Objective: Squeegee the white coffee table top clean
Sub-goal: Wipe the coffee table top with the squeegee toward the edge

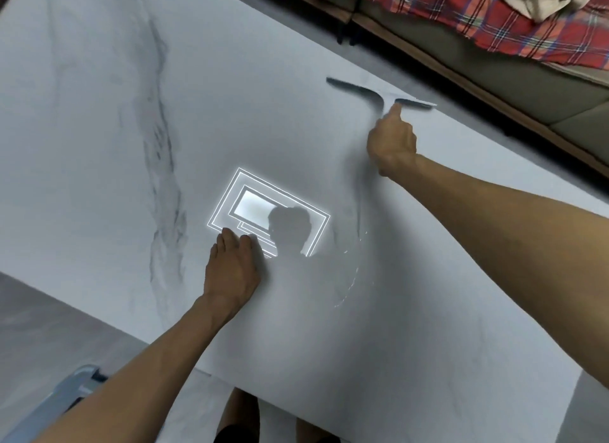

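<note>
The white coffee table top (99, 129) fills most of the frame. Its far edge runs diagonally from the top centre down to the right edge, and its near edge runs from the middle left down to the bottom centre. The squeegee (375, 96) sits in the upper right, just inside the far edge, with a wide stretch of bare top to its left and below it.

Beyond that edge stands a sofa (494, 80) with a red plaid cloth (428, 10) over it. Grey floor (49, 317) shows in the lower left.

The top is smooth and glossy, marble-patterned, with 2 smoky grey veins down the left half. At centre it mirrors a rectangular light (257, 205). A thin curved wet line (351, 277) glints to the right of that.

The squeegee is T-shaped, with a pale body and a long, thin, dark blade lying along the surface. The right hand (392, 142) grips its handle, fingers curled and index finger stretched towards the blade. The left hand (232, 271) rests flat on the top at lower centre, fingers straight.
</note>
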`<state>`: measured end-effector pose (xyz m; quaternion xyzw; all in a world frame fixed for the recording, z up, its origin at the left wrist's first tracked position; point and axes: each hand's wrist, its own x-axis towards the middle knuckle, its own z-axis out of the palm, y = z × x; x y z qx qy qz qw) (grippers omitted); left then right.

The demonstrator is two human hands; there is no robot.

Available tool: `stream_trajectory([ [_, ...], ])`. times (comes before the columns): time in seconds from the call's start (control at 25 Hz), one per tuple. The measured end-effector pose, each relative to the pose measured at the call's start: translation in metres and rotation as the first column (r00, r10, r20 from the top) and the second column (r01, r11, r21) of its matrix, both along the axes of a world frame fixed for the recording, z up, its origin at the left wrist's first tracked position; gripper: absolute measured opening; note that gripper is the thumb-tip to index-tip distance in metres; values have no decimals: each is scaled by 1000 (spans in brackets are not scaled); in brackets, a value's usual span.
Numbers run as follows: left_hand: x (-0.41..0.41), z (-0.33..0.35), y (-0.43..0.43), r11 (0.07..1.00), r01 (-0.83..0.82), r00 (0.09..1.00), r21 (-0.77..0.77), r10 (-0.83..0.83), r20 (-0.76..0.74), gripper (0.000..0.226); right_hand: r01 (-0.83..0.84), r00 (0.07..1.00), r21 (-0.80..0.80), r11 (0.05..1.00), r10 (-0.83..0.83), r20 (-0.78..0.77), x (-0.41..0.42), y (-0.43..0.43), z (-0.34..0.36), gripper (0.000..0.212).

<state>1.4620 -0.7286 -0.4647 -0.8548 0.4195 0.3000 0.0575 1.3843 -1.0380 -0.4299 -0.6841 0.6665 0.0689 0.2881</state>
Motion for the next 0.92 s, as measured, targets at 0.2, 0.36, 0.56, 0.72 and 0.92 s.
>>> stream_trajectory([
  [0.2,9,6,4,992,-103,993,-70,99,-57,24,-496,867,-80,864,499,14,-1,78,-13,54],
  [0.36,9,13,-1,992,-89,994,-93,83,-66,24,-699,714,-40,714,700,11,-90,120,-13,50],
  [0.56,-15,17,-21,977,108,982,-182,-134,-135,23,-671,740,-2,742,669,-69,-229,118,5,54],
  [0.72,-41,9,-41,975,176,964,-134,-199,-177,24,-630,758,5,777,616,-216,-298,108,30,54],
  [0.92,-64,4,-54,978,205,976,-38,-207,-66,26,-457,884,-61,887,446,-137,-277,58,41,45],
])
